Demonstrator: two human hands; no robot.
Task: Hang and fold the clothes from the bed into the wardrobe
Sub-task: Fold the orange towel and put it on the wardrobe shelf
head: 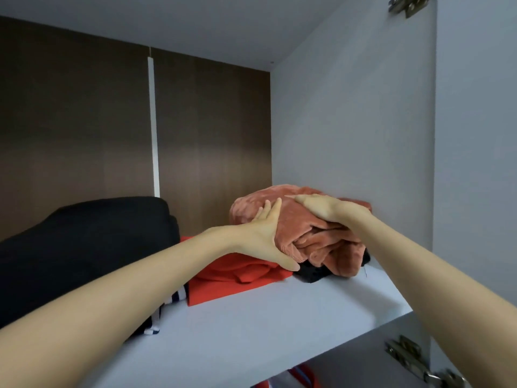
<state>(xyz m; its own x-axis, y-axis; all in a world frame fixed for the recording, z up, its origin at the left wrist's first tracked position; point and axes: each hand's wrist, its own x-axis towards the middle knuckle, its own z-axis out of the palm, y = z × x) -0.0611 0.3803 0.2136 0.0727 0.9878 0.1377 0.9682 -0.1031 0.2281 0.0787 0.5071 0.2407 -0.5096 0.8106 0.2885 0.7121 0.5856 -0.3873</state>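
You are settling the folded pink fleece [307,236] onto the shelf [279,317]. It is lying under your flat right hand [321,210] and against your straight-fingered left hand [265,233] (neither is gripping). Next, I judge, you'll be withdrawing both without toppling it.

I see a salmon-pink plush garment [316,228]. Left of it is a bright red garment [237,278], farther left a black bundle [84,242] (a black-and-white striped cloth [156,323] too). Beneath it is a pale grey shelf [251,331], behind it a brown panel [70,121].
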